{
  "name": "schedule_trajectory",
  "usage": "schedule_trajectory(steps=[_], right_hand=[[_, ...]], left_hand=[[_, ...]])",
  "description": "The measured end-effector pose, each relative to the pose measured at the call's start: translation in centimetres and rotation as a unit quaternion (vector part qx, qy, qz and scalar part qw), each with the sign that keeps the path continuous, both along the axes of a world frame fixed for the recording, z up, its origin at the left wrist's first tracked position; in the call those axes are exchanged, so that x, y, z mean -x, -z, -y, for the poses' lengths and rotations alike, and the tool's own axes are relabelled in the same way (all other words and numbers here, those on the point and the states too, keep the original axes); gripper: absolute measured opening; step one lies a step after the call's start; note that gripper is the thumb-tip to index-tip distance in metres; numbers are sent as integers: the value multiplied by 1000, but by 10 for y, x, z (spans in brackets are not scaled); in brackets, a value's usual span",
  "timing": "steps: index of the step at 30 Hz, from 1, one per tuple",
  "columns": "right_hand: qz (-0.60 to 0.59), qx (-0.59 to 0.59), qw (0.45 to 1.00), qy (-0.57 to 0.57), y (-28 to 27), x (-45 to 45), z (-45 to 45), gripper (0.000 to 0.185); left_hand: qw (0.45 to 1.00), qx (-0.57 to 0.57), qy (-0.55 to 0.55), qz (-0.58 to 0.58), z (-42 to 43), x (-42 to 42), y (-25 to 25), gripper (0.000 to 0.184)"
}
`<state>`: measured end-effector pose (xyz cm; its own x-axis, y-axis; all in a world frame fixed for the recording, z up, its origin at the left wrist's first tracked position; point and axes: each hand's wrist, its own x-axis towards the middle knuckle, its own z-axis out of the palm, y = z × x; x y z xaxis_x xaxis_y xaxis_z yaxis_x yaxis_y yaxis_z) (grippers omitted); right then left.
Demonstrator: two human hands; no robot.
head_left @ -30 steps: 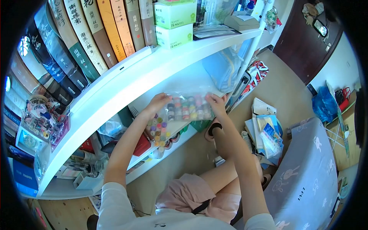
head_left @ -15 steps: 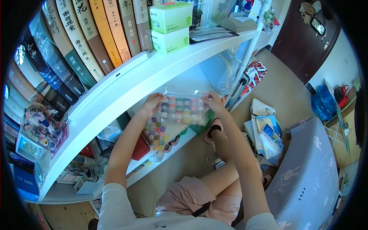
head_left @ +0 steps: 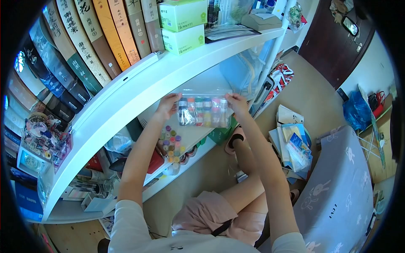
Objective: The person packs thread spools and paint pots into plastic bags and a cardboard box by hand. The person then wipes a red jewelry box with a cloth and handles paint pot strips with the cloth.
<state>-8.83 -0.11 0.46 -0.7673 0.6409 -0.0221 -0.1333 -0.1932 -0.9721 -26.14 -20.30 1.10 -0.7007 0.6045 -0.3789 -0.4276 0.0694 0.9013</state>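
A clear plastic bag (head_left: 203,113) of small, variously coloured bottles hangs between my two hands. At its upper left corner my left hand (head_left: 170,104) is closed on the plastic. Fingers of my right hand (head_left: 236,103) pinch the upper right corner. Inside, the bottles stand in rows, with dark, red, green, pink and yellow ones showing. On the shelf board below and to the left lies a group of small colourful-capped bottles (head_left: 172,143), close to my left forearm. What the bottles contain cannot be made out.
Above is a curved white shelf (head_left: 139,90) with a row of books (head_left: 101,38) and green-and-white boxes (head_left: 182,40). A stack of papers and packets (head_left: 291,141) lies on the floor to the right, beside a grey cloth-covered piece (head_left: 337,181).
Both hands have risen slightly with the bag. The bag now hangs straighter and flatter, its bottles settled upright in clearer rows. The view has shifted a little.
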Motion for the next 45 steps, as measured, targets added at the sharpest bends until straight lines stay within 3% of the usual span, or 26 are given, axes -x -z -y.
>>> schedule_trajectory(steps=[2,5,11,14,16,20,22,26,28,31,32,33,35,37,38,41,43,44,45], right_hand=[[30,9,999,-13,9,1,1,11],[39,11,999,29,22,8,1,12],[63,5,997,-33,14,9,-1,11],[88,-88,989,-74,13,6,-6,15],[11,-130,990,-48,20,14,-11,16],[31,-179,983,-36,10,7,-4,16],[32,-169,985,-21,3,0,4,14],[43,-161,986,-27,-17,-38,22,11],[-100,-224,968,-55,-17,-64,35,9],[-41,-343,939,-9,-10,-103,54,9],[-31,-402,915,18,-7,-112,59,10],[-64,-502,863,11,-16,-121,65,13],[-59,-499,863,48,-17,-136,84,13],[-57,-510,851,111,-5,-145,101,15],[-52,-506,854,114,1,-150,107,15],[-37,-465,872,148,17,-161,124,12],[-6,-300,945,132,24,-168,134,11],[0,-298,945,132,25,-170,140,11],[-39,-81,987,131,22,-169,149,17]], left_hand=[[999,-31,-2,16,-4,12,33,33],[998,-47,-31,8,-6,14,41,32],[993,-4,-96,-71,-7,3,29,29],[991,38,-28,-124,-2,-3,14,27],[972,40,-25,-232,1,-16,-7,26],[972,15,-41,-231,1,-6,-2,23],[986,-31,8,-166,6,-11,-13,20],[989,-5,39,-143,29,-40,-55,18],[964,-49,124,-230,47,-53,-61,15],[888,28,106,-446,73,-96,-73,6],[844,43,84,-528,81,-109,-71,8],[844,47,92,-527,87,-120,-65,8],[758,66,17,-648,99,-137,-53,11],[728,78,2,-682,107,-154,-40,11],[696,87,-21,-712,111,-161,-32,10],[702,78,-55,-705,115,-180,-13,11],[712,103,-84,-689,118,-195,-6,13],[716,105,-80,-686,120,-201,-3,13],[706,114,-84,-694,121,-205,0,13]])
